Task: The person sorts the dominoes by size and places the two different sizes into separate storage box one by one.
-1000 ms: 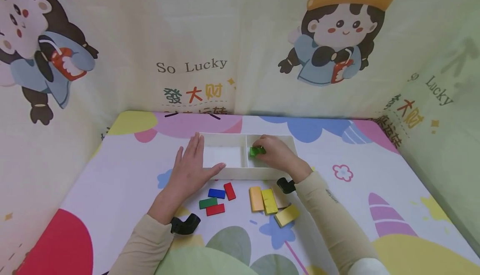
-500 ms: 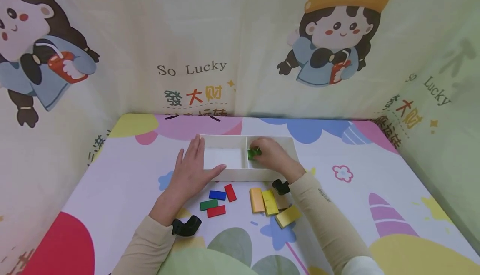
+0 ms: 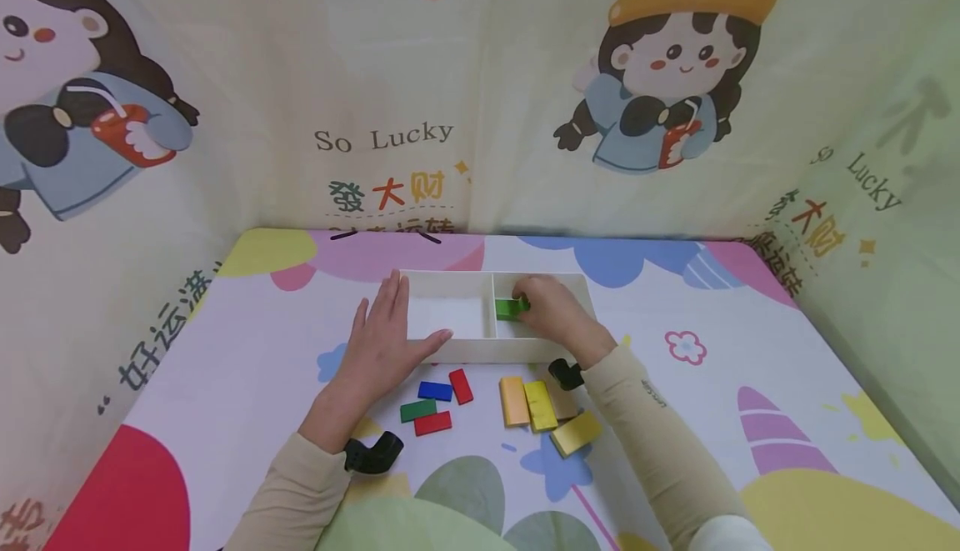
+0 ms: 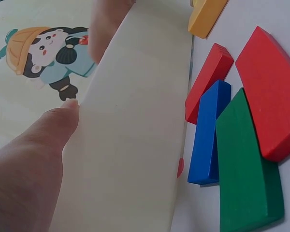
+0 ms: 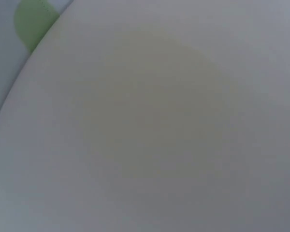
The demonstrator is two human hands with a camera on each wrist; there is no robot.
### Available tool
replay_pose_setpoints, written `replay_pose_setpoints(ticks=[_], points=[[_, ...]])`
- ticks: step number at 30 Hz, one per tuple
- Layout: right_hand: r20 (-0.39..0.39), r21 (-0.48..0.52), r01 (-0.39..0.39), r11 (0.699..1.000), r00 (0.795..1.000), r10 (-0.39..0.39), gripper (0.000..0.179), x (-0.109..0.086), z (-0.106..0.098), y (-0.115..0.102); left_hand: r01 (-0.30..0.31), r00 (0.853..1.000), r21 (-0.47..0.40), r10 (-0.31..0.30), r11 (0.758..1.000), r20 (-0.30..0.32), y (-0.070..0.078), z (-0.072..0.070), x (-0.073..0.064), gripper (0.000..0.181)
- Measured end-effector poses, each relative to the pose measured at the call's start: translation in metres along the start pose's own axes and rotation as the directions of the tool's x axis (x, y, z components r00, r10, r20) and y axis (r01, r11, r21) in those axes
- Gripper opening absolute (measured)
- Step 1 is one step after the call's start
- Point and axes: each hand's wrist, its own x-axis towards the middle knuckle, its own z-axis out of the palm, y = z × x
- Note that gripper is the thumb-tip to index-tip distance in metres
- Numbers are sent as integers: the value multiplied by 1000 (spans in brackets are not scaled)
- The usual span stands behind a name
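A white two-compartment box point(image 3: 450, 351) stands on the table. Fingers of my left hand point(image 3: 378, 347) lie straight along its left end, while the thumb point(image 4: 67, 113) touches the top of the front wall. In the right compartment, a green block point(image 3: 510, 310) lies by the divider. My right hand point(image 3: 551, 309) reaches in from the right, its thumb and fingers pinching the block's right end and hiding part of it. The right wrist view holds only a blurred pale surface, without the hand.
In front of the box lie two red blocks point(image 3: 432, 423), a blue block point(image 3: 435, 391) and a second green block point(image 4: 246, 164). To their right are an orange block point(image 3: 514, 402), two yellow blocks point(image 3: 540, 406) and a tan block point(image 3: 562, 403) partly under a wrist camera.
My right hand shifts left toward the divider with the green, then slightly back right, leaving more of the green block showing. The left hand stays on the box.
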Motion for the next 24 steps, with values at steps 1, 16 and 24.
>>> replay_pose_setpoints(ticks=[1, 16, 24], points=[[-4, -3, -5, 1000, 1000, 5, 23, 1, 0, -1, -1, 1000, -3, 1, 1000, -1, 0, -1, 0, 109], [-73, -111, -43, 993, 997, 35, 16, 3, 3, -5, 1, 1000, -11, -1, 1000, 5, 1, -2, 0, 109], [-98, -144, -16, 989, 995, 2, 16, 2, 2, -6, 4, 1000, -9, -4, 1000, 2, 3, -2, -1, 109]])
